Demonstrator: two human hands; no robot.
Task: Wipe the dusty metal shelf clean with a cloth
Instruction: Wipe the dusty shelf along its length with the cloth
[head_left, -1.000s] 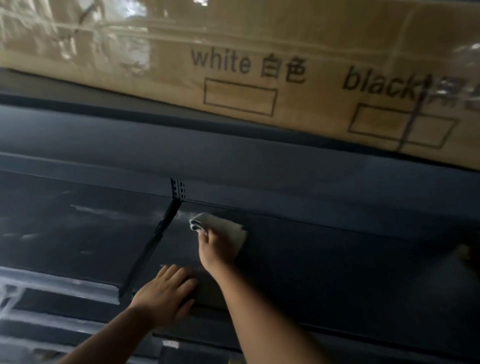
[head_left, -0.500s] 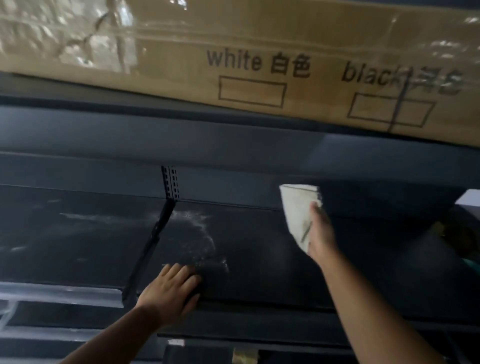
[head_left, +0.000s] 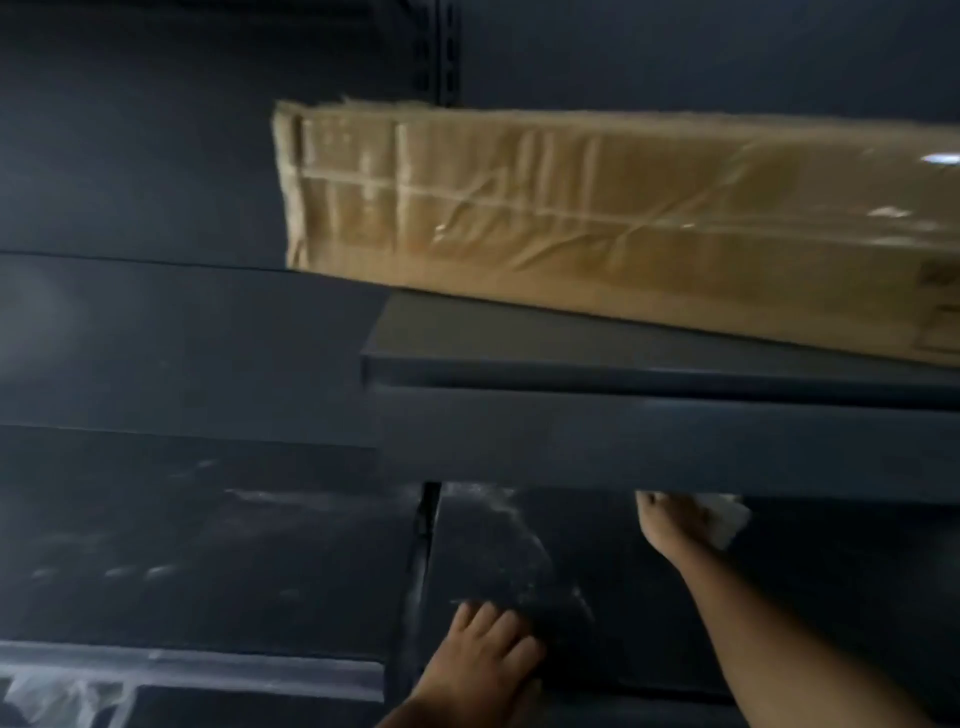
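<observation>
The dark metal shelf (head_left: 613, 582) carries a pale arc of dust near its left end. My right hand (head_left: 670, 525) reaches deep into the shelf and grips a white cloth (head_left: 727, 517); the fingertips and the cloth's top are hidden behind the front lip of the shelf above (head_left: 649, 441). My left hand (head_left: 483, 654) lies flat, fingers spread, on the shelf's front edge beside the gap between two shelf panels.
A long cardboard box (head_left: 597, 223) wrapped in clear film lies on the upper shelf. A second dusty shelf panel (head_left: 208, 561) extends to the left. A slotted upright post (head_left: 441, 52) rises at the back. The frame is blurred.
The view has tilted up and shifted left, so the box's left end shows. My right hand has carried the cloth further back under the upper shelf. My left hand stays on the front edge.
</observation>
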